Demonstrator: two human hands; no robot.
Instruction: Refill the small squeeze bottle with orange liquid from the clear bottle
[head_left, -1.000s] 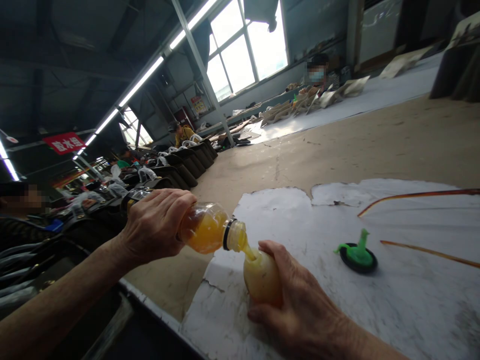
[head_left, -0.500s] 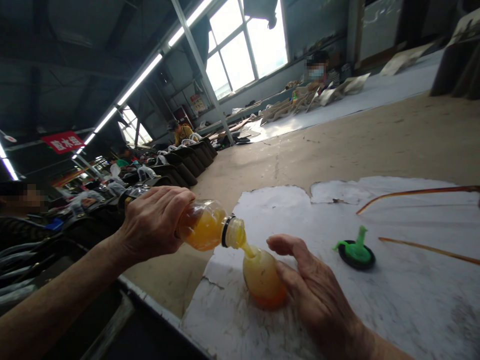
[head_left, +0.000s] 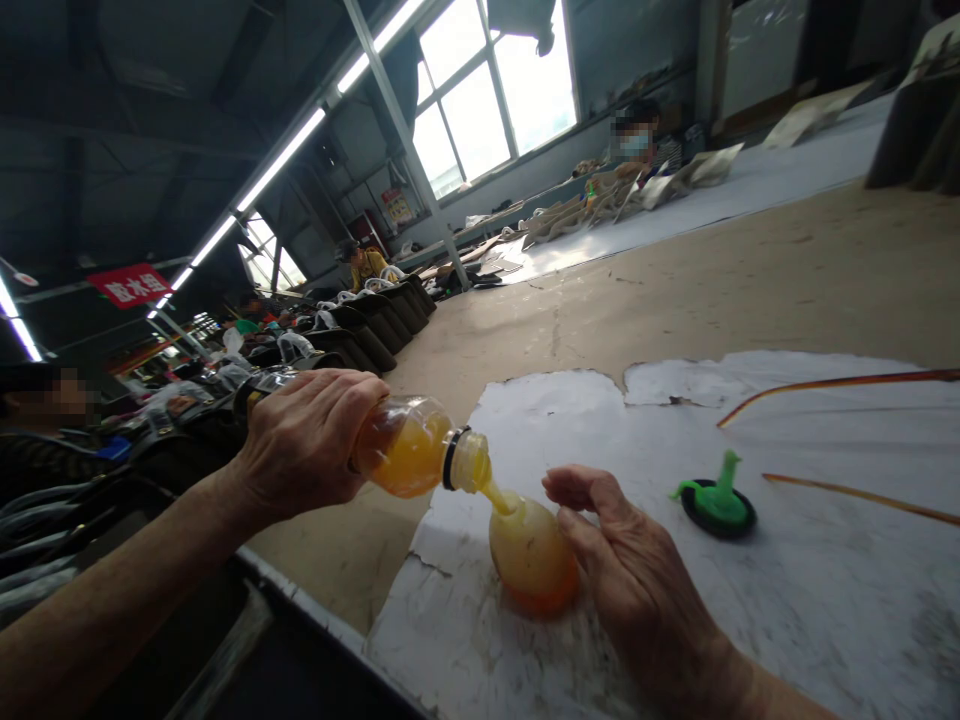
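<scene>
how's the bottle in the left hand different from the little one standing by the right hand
The clear bottle lies tipped almost level in the left hand; the small squeeze bottle stands upright on the white sheet. The clear one is gripped all round, while the right hand only rests beside the small one. The clear bottle looks longer. Both hold amber-yellow liquid and are uncapped.

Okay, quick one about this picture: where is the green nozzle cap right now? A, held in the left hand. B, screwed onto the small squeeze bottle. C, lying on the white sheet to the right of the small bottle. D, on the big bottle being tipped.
C: the green nozzle cap lies on the white sheet, to the right of the small bottle, clear of the right hand; the left hand holds only the tipped bottle.
</scene>
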